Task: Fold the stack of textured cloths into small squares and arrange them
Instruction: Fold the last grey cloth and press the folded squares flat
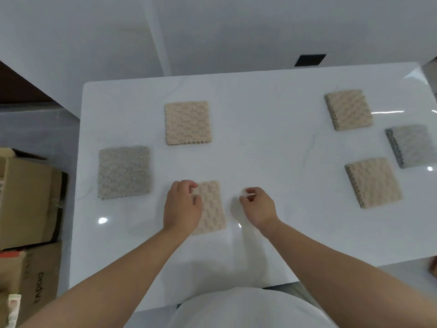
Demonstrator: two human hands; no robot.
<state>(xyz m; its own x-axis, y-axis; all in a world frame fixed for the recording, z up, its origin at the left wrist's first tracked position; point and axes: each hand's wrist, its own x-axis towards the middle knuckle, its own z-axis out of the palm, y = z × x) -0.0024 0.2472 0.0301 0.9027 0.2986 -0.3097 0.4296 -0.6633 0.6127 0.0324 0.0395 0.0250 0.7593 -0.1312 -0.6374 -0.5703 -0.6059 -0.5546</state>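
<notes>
**Six squares out, last one getting fussed over**

Left hand (182, 207) sits on the near cloth (211, 209). Its fingers (189, 185) are curled over the far-left corner and look like they're pinching the edge. Right hand (259, 207) hovers just right of that cloth, fingers loosely curled with a narrow gap, nothing in them.

Left of the left fingers there's a grey cloth (124, 172), and beyond them a beige cloth (187, 123). Well off past the right fingers sit a far beige square (347, 110), a grey square (411, 146) and a closer beige square (373, 183). Those three look thicker.

No unfolded stack shows anywhere on the table (260, 138). My guess is the folding's basically done, and what's left is lining this one up with the rest.
</notes>
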